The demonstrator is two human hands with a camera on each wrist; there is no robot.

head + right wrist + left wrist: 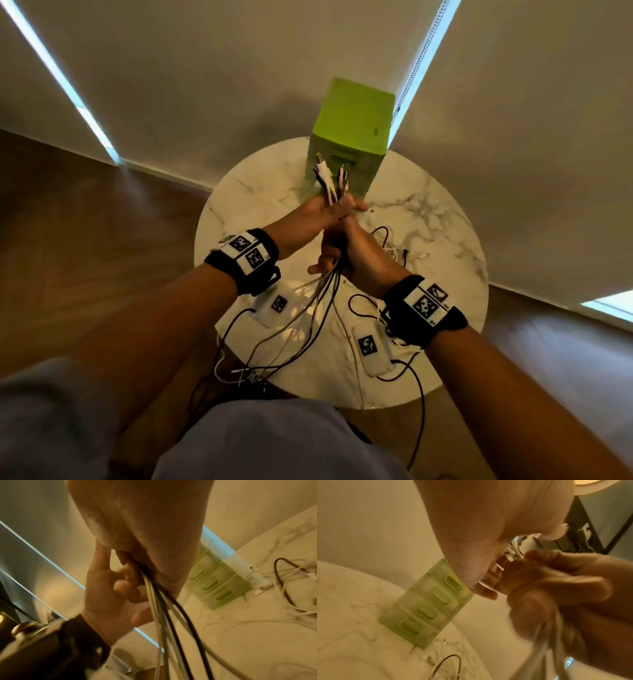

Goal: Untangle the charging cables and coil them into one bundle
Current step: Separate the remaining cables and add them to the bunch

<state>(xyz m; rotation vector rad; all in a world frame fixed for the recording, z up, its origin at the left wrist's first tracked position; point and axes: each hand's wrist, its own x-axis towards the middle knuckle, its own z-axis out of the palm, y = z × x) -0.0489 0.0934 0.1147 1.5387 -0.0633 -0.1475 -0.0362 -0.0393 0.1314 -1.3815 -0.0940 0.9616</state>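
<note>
Above the round marble table (pixel 435 219) both hands hold one bunch of black and white charging cables (pixel 318 301). My left hand (pixel 318 210) grips the bunch near its plug ends (pixel 329 181), which stick up past the fingers. Just below it, my right hand (pixel 346 250) is curled round the same bunch. From there the cables hang down and trail over the table's front edge. In the right wrist view the cables (pixel 164 612) drop out of my right hand (pixel 137 523), with the left hand (pixel 109 599) beside them. The left wrist view shows the right hand's fingers (pixel 556 588) wrapped round the strands (pixel 556 649).
A green box of small drawers (pixel 352 123) stands at the table's far edge against the wall. More loose cables (pixel 394 246) lie on the table to the right. Two white boxes with printed markers (pixel 274 305) (pixel 371 346) lie near the front edge.
</note>
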